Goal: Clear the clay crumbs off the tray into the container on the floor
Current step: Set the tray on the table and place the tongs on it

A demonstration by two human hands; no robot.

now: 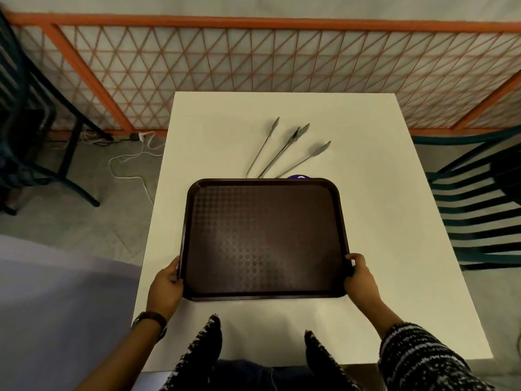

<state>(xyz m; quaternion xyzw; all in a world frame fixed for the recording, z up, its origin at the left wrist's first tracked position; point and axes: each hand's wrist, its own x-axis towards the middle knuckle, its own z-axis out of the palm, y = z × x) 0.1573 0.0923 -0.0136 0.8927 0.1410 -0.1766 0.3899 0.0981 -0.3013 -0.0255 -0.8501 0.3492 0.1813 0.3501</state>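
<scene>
nearest to me, the person's left hand (166, 283) and right hand (361, 280) each clasp a side edge of the dark brown rectangular plastic tray (265, 238), close to its near corners; the fingers (355, 258) of the right hand curl over the rim, those of the left wrap its edge, so both are closed on the tray and carry nothing else; a brown-strapped watch (150, 320) sits on the left wrist, and black-and-white knitted sleeves (417, 359) hang below; the tray lies over the middle of the white square desk (394, 221), whether resting or just lifted i cannot tell; its bed is a pebbled, non-slip texture with rounded corners and a raised lip, and any clay crumbs on it are too small to make out; i judge the step to be the taking up of the tray, with the tipping not yet done; the next move calls for carrying it level off the desk, then tilting it over the container, which is not in sight; beyond the far rim lie two pairs of slim grey metal tongs (284, 149), and a small purple object (298, 176) peeps out behind the tray.
</scene>
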